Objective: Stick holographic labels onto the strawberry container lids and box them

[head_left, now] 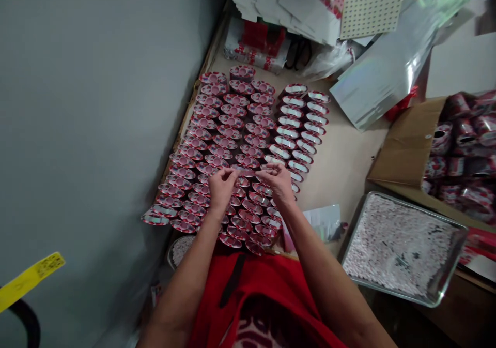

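Observation:
My left hand [221,186] and my right hand [278,181] hover over packed rows of small oval-topped containers. Between my fingertips stretches a small pale pinkish strip [245,171], with one end pinched by each hand. The pink-and-red printed containers [226,142] at the left and middle show a round pink spot on top. In the columns to the right, the containers [287,132] have white-looking strips across their tops. My hands hide some of the tops below them, and what the strip is made of cannot be made out.
A metal tray [370,195] of small pale pieces sits at the right. Behind it is a cardboard box [406,144] full of printed containers. White sheets [302,1], a dotted sticker sheet [372,4] and shiny film [383,87] lie at the back. A wall [96,105] borders the left.

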Demonstrator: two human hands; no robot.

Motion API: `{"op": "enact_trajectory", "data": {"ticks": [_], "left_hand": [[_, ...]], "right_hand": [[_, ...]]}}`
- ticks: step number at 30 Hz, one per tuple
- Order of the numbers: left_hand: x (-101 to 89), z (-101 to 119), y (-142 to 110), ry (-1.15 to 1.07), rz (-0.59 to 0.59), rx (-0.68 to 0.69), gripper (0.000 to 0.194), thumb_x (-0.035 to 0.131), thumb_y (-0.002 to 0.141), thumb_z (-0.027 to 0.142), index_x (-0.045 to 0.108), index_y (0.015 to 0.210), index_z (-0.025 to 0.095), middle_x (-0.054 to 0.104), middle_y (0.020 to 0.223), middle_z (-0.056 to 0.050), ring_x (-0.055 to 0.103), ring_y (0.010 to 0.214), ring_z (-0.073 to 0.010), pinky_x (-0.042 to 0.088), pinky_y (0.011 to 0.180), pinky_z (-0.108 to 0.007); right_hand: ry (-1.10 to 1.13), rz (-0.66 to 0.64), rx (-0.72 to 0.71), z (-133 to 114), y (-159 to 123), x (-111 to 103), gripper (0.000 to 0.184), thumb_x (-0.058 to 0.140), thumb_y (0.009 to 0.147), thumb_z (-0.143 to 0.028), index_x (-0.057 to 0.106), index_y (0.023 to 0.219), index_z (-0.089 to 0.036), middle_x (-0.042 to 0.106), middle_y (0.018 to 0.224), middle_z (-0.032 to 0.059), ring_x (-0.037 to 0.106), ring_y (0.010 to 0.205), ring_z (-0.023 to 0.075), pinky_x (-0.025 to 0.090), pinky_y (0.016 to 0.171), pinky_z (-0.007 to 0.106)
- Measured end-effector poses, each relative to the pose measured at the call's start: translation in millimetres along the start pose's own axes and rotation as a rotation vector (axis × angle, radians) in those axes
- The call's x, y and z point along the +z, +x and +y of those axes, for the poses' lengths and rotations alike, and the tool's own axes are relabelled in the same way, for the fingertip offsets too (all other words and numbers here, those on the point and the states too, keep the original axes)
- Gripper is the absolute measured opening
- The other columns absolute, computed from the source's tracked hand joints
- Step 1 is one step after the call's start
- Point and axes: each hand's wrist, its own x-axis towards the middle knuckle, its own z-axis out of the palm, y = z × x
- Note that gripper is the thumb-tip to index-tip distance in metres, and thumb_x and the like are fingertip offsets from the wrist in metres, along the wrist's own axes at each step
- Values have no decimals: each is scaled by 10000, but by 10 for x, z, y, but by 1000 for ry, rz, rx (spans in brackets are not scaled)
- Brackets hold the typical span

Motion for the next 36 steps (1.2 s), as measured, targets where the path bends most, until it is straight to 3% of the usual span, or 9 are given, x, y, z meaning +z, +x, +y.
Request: {"op": "enact_trajectory", "data": {"ticks": [5, 9, 18, 27, 29, 32, 36], "left_hand": [[68, 116, 381, 555, 138, 380, 131, 746, 869, 327, 737, 772, 239, 715, 859, -44, 650, 847, -226, 505, 846, -367], [100, 86, 539, 778, 150, 501, 126, 738, 903, 325, 737, 815, 237, 682, 956, -80, 627, 999, -272, 479, 937, -414], [83, 17, 582, 813, 116, 529, 139, 728, 934, 348, 736, 848, 239, 659, 968, -82, 593, 1006, -275, 453, 929, -418], [72, 9, 588, 881, 100, 543, 171, 690, 949, 389, 707, 880, 233, 628, 1007, -110, 547, 1041, -293, 430, 975, -439], [66, 58, 599, 875, 151, 501, 222, 756, 885, 409, 659, 936, 216, 614, 1080, -121, 541, 1097, -316, 420, 1021, -464], [80, 165, 674, 879, 259, 404, 516, 907, 704, 416, 580, 1031, 187, 595, 1199, -154, 510, 1200, -363, 404, 1078, -509], [118, 333, 885, 991, 155, 294, 516, 978, 589, 358, 568, 853, 189, 621, 1156, -142, 525, 1176, -393, 412, 1070, -580]], "right_hand": [[-187, 200, -81, 78, 178, 146, 357, 770, 631, -424, 567, 845, -224, 699, 790, 13, 662, 715, 186, 529, 705, 307], [-377, 253, -136, 65, 267, 308, 244, 686, 691, -349, 537, 852, -240, 693, 801, 2, 670, 751, 182, 509, 749, 286], [-498, 260, -127, -6, 240, 341, 182, 654, 723, -302, 513, 827, -254, 686, 793, -9, 651, 765, 181, 475, 767, 272], [-679, 257, -179, 39, 249, 373, 214, 640, 794, -294, 532, 972, -245, 687, 802, -33, 649, 755, 192, 439, 754, 293], [-765, 253, -163, 16, 269, 347, 253, 656, 819, -320, 534, 1026, -245, 696, 853, -20, 648, 789, 200, 428, 753, 297], [-879, 225, -88, -46, 317, 292, 338, 702, 835, -411, 538, 1083, -249, 696, 920, 1, 637, 829, 217, 419, 749, 303], [-875, 145, -58, -125, 338, 260, 357, 705, 876, -403, 554, 1144, -224, 689, 928, -2, 621, 832, 212, 412, 772, 306]]}}
